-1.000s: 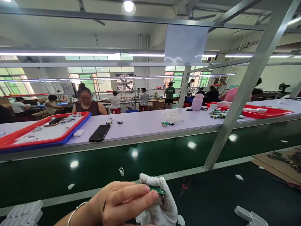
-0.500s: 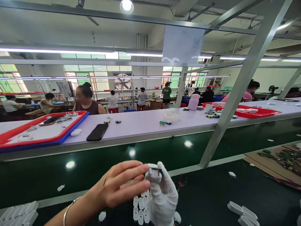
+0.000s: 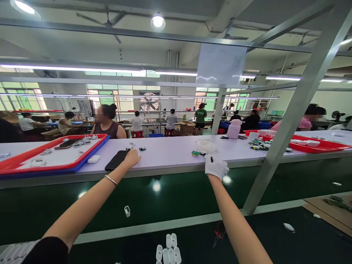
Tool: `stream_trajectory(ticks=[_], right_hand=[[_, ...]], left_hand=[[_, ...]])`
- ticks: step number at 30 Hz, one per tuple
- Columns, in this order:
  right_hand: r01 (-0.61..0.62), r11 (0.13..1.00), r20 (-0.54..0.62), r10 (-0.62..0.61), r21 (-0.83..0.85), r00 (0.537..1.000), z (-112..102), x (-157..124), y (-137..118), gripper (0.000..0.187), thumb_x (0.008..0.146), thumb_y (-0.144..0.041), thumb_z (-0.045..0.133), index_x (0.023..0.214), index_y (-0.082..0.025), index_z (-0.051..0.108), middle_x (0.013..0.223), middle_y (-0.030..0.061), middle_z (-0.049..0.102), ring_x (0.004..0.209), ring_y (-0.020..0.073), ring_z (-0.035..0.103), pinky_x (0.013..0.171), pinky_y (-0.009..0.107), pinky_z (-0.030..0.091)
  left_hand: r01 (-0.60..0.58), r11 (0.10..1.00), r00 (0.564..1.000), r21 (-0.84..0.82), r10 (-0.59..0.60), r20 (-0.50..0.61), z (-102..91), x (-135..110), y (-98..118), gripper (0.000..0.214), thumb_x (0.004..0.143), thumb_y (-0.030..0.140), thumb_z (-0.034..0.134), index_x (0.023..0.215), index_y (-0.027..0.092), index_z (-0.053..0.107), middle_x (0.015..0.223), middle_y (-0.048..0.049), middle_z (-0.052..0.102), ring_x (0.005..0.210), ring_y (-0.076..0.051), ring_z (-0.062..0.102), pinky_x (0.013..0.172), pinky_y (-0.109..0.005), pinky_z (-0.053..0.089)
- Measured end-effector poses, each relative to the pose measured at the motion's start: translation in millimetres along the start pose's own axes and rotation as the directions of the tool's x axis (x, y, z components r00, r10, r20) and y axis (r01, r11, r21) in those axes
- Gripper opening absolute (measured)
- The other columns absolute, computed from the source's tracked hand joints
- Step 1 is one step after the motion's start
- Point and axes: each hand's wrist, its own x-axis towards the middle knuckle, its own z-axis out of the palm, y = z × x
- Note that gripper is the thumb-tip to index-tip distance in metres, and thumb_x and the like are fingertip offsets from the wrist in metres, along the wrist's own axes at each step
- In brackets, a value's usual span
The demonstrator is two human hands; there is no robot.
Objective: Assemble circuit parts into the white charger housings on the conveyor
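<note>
Head view: bare left hand (image 3: 133,157) loosely curled beside glossy black phone (image 3: 116,160); cloth-gloved right hand (image 3: 216,167) fisted on matte shelf (image 3: 170,150).

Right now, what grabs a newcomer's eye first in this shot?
Both arms stretch forward across the green belt to the white bench. The bare left hand rests by a black phone, and the white-gloved right hand sits at the bench edge near a small green board. A red tray lies far left.
</note>
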Motion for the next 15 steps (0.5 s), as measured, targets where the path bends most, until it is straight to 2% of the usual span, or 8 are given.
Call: stream_trajectory(ticks=[3,6,8,10,12,15], right_hand=[[0.06,0.994,0.025,-0.058,-0.096,0.998,5.0,-1.1,-1.5,0.037,0.086,-0.042,0.042,0.104,-0.019,0.066,0.111,0.018,0.061,0.111,0.0354,0.041,0.085,0.052,0.029],[0.151,0.959,0.119,-0.125,-0.24,0.985,7.7,1.2,-5.2,0.041,0.088,-0.041,0.036,0.108,-0.017,0.063,0.113,0.0193,0.061,0.109,0.0362,0.045,0.083,0.053,0.03],[0.27,0.887,0.236,-0.19,-0.375,0.953,8.0,5.4,-6.7,0.04,0.09,-0.035,0.032,0.111,-0.018,0.061,0.113,0.0169,0.062,0.107,0.0334,0.049,0.084,0.05,0.032],[0.376,0.817,0.338,-0.238,-0.437,0.911,6.5,11.9,-7.3,0.037,0.09,-0.029,0.032,0.111,-0.017,0.061,0.11,0.0158,0.064,0.104,0.0304,0.054,0.084,0.046,0.035],[0.436,0.802,0.397,-0.274,-0.408,0.876,3.5,21.0,-7.8,0.033,0.087,-0.025,0.038,0.105,-0.015,0.064,0.102,0.016,0.066,0.099,0.0285,0.058,0.081,0.041,0.039],[0.519,0.778,0.491,-0.318,-0.354,0.811,-1.2,38.1,-9.8,0.022,0.082,-0.024,0.05,0.085,-0.015,0.07,0.088,0.0137,0.069,0.088,0.0259,0.062,0.074,0.034,0.043]], left_hand=[[0.075,0.997,0.997,0.026,-0.075,-0.002,10.6,20.3,5.5,0.032,0.089,0.03,0.055,0.117,0.015,0.052,0.12,-0.0095,0.054,0.103,-0.023,0.056,0.086,-0.045,0.048],[0.123,0.992,0.992,0.018,-0.123,-0.006,17.3,39.5,10.0,0.033,0.088,0.03,0.055,0.118,0.015,0.052,0.122,-0.0099,0.052,0.106,-0.024,0.055,0.088,-0.046,0.047],[0.132,0.991,0.991,-0.012,-0.132,0.002,19.4,50.5,11.6,0.033,0.088,0.03,0.055,0.118,0.015,0.052,0.123,-0.0098,0.052,0.106,-0.025,0.054,0.088,-0.046,0.047],[0.13,0.989,0.991,-0.07,-0.129,0.019,19.9,58.9,12.1,0.032,0.089,0.03,0.055,0.117,0.015,0.052,0.121,-0.0095,0.053,0.105,-0.024,0.055,0.087,-0.046,0.048],[0.12,0.98,0.993,-0.158,-0.115,0.038,19.4,63.6,11.6,0.031,0.089,0.03,0.055,0.116,0.015,0.053,0.118,-0.0093,0.055,0.102,-0.023,0.057,0.085,-0.044,0.049],[0.071,0.935,0.997,-0.348,-0.054,0.059,17.9,63.6,10.5,0.029,0.089,0.03,0.055,0.113,0.014,0.055,0.114,-0.0083,0.057,0.098,-0.022,0.058,0.083,-0.042,0.05]])
